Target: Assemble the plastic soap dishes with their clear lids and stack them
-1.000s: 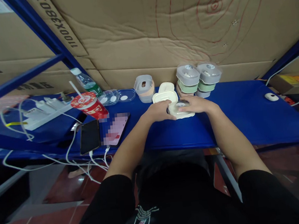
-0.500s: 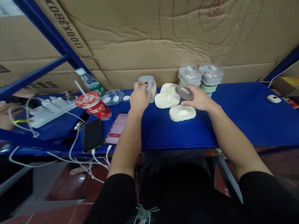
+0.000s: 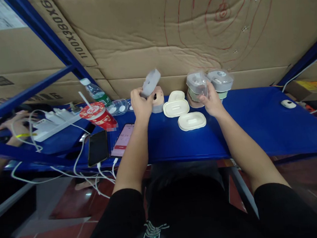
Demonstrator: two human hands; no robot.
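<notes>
Thumb and fingers of my left hand (image 3: 142,105) are closed on a grey rounded box-like piece (image 3: 151,82), tilted up in the air. Just below it stands a pinkish-beige container (image 3: 158,101) with a dark spot on it. My right hand (image 3: 212,101) grips a clear plastic lid (image 3: 204,87), held on edge beside a stack of grey, green and pinkish containers (image 3: 195,93). Between my hands lie cream-coloured oval pieces: a front one (image 3: 192,121), a middle one (image 3: 176,109) and a back one (image 3: 176,95).
A second container stack (image 3: 220,80) stands at the back right, against the cardboard wall (image 3: 139,31). On the left are a red cup with a straw (image 3: 98,115), a bottle (image 3: 96,91), clear lids (image 3: 118,107), two phones (image 3: 97,148) and a power strip (image 3: 56,124). Another person's hand (image 3: 20,125) shows far left.
My left hand has lifted the grey piece off the pinkish container and tilted it. My right hand has carried the clear lid away from the cream pieces, rightward to the stack.
</notes>
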